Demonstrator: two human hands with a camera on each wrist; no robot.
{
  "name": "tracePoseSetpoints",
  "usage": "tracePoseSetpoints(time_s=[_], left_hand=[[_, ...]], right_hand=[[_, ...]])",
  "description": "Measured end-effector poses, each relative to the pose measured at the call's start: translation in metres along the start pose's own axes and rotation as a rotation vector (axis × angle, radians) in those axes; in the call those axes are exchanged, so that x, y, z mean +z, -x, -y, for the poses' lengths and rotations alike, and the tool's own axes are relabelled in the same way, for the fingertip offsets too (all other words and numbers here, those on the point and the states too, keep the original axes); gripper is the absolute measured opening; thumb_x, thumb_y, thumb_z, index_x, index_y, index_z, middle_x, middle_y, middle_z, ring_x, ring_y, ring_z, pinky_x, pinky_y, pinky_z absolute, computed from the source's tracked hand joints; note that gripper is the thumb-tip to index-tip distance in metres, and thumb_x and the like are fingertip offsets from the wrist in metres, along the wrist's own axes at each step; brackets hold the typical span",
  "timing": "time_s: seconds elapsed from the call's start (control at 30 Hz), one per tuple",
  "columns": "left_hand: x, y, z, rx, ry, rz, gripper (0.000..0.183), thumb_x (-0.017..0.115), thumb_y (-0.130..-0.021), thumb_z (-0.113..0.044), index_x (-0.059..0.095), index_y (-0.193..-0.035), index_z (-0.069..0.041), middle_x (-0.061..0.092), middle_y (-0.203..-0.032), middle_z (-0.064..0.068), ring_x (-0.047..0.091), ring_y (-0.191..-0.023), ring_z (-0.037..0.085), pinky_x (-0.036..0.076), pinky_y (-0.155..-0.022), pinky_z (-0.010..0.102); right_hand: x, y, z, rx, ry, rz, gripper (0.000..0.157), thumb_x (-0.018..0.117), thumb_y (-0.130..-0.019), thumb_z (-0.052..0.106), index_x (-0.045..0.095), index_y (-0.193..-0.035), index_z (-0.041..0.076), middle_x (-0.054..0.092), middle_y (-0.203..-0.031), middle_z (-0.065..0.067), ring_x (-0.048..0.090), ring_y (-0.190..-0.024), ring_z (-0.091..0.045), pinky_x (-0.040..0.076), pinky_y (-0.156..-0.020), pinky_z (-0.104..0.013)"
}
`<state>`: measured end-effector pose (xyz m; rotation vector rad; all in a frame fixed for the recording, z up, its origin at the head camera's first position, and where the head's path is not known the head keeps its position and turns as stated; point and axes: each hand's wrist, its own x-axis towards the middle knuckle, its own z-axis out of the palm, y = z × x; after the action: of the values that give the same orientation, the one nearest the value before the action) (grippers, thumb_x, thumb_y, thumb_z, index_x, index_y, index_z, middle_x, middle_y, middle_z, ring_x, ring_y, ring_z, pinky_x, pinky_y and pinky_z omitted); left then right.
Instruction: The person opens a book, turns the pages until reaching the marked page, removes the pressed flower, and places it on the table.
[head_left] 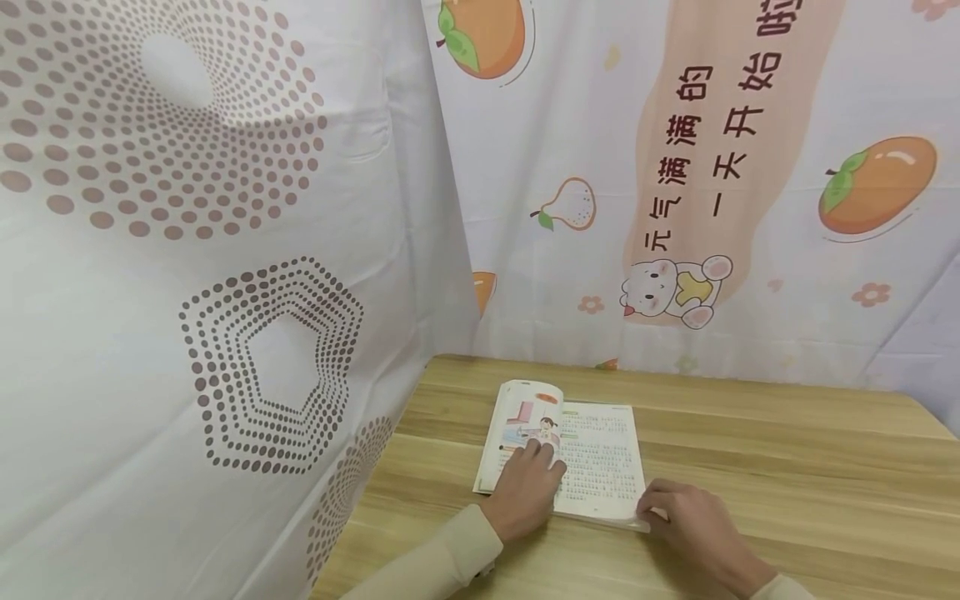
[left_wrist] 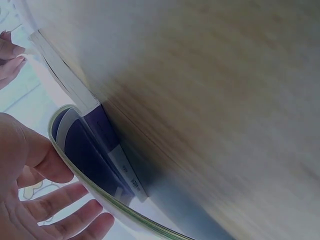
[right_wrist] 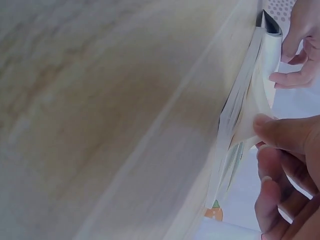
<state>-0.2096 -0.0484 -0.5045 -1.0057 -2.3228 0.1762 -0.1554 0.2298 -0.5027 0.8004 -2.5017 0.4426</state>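
An open book (head_left: pixel 600 467) lies on the wooden table, its left page curving up toward the spine. That left page has a coloured picture of a child, and rows of text fill the right page. My left hand (head_left: pixel 525 490) rests on the lower part of the left page; the left wrist view shows its fingers (left_wrist: pixel 65 200) spread over the paper. At the lower right corner, my right hand (head_left: pixel 693 525) pinches a page (right_wrist: pixel 250 117) between thumb and forefinger. The right wrist view shows this page lifted from the ones beneath.
The wooden table (head_left: pixel 795 467) extends to the right of the book. A white cloth with dotted patterns (head_left: pixel 285 358) hangs at the left. Behind the table hangs another cloth (head_left: pixel 525 275) printed with fruit and writing.
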Motion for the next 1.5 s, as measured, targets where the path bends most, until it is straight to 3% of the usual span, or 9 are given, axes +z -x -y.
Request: tracePoseSetpoints(time_s=[0.1,0.27,0.6,0.8,0.93,1.07,1.27,1.4,1.5], left_hand=[[0.0017,-0.0013,-0.0022,-0.021,-0.007,0.02,0.022,0.069,-0.088,-0.026,0.07,-0.107,-0.013,0.06,-0.089,0.0,0.049,-0.077,0.016,0.039,-0.059,0.025],[0.0006,-0.0024,-0.0072,-0.069,0.002,0.117,0.062,0.065,-0.091,-0.062,0.063,-0.127,-0.012,0.066,-0.108,0.006,0.061,-0.092,0.022,0.051,-0.07,0.033],[0.0013,-0.0023,-0.0095,-0.071,0.005,0.172,0.082,0.047,-0.08,-0.09,0.069,-0.111,-0.017,0.061,-0.104,0.003,0.054,-0.088,0.021,0.049,-0.068,0.033],[0.0015,-0.003,-0.0085,-0.062,0.0,0.149,0.062,0.056,-0.089,-0.077,0.07,-0.101,-0.018,0.062,-0.108,0.006,0.056,-0.092,0.023,0.051,-0.072,0.036],[0.001,-0.0037,-0.0068,-0.048,-0.021,0.133,0.04,0.062,-0.093,-0.057,0.071,-0.101,-0.018,0.062,-0.104,0.005,0.055,-0.086,0.021,0.045,-0.064,0.031],[0.0001,-0.0057,-0.0057,-0.064,-0.035,0.111,0.032,0.061,-0.093,-0.035,0.068,-0.114,-0.012,0.061,-0.096,0.004,0.051,-0.077,0.02,0.037,-0.055,0.029],[0.0003,-0.0069,-0.0057,-0.123,0.008,0.02,0.047,0.057,-0.092,-0.018,0.051,-0.136,-0.004,0.062,-0.1,0.007,0.056,-0.075,0.02,0.04,-0.052,0.029],[0.0021,-0.0063,-0.005,-0.155,0.062,-0.081,0.068,0.057,-0.087,-0.011,0.038,-0.151,0.001,0.059,-0.125,0.019,0.057,-0.072,0.02,0.034,-0.049,0.026],[0.0027,-0.0062,-0.0033,-0.166,0.105,-0.13,0.08,0.061,-0.082,-0.003,0.033,-0.157,0.0,0.045,-0.143,0.032,0.054,-0.077,0.02,0.032,-0.05,0.023]], right_hand=[[-0.0039,-0.0007,0.0027,0.081,-0.032,0.032,0.029,0.091,-0.07,0.007,0.073,-0.074,0.029,0.067,-0.085,0.018,0.05,-0.066,0.006,0.045,-0.054,-0.022],[-0.0068,-0.0026,0.0044,0.22,-0.109,0.054,0.033,0.089,-0.071,0.005,0.071,-0.072,0.033,0.064,-0.082,0.022,0.045,-0.063,0.007,0.04,-0.054,-0.021],[-0.0056,-0.0045,0.0063,0.25,-0.17,0.017,0.03,0.088,-0.074,0.007,0.07,-0.074,0.031,0.061,-0.081,0.023,0.042,-0.06,0.006,0.038,-0.051,-0.021],[-0.0025,-0.0038,0.0079,0.194,-0.174,-0.064,0.027,0.087,-0.076,0.002,0.072,-0.088,0.022,0.065,-0.095,0.01,0.04,-0.057,0.009,0.038,-0.048,-0.019],[-0.0019,-0.0035,0.0082,0.205,-0.171,-0.117,0.042,0.086,-0.076,-0.002,0.071,-0.112,0.013,0.066,-0.105,-0.002,0.04,-0.055,0.01,0.037,-0.045,-0.019],[-0.0028,-0.0017,0.0082,0.246,-0.18,-0.083,0.052,0.086,-0.077,0.001,0.067,-0.124,0.012,0.065,-0.111,-0.004,0.04,-0.057,0.008,0.037,-0.046,-0.02],[-0.0023,0.0,0.0068,0.276,-0.194,0.039,0.044,0.088,-0.078,0.009,0.07,-0.117,0.02,0.063,-0.114,0.004,0.041,-0.06,0.006,0.039,-0.053,-0.022],[-0.0009,0.0019,0.0056,0.262,-0.118,0.095,0.043,0.091,-0.075,0.018,0.072,-0.113,0.022,0.064,-0.118,0.006,0.051,-0.075,0.001,0.047,-0.064,-0.026],[-0.0003,0.0039,0.0052,0.241,-0.072,0.139,0.041,0.091,-0.075,0.026,0.073,-0.112,0.021,0.065,-0.118,0.004,0.056,-0.085,-0.004,0.053,-0.071,-0.031]])
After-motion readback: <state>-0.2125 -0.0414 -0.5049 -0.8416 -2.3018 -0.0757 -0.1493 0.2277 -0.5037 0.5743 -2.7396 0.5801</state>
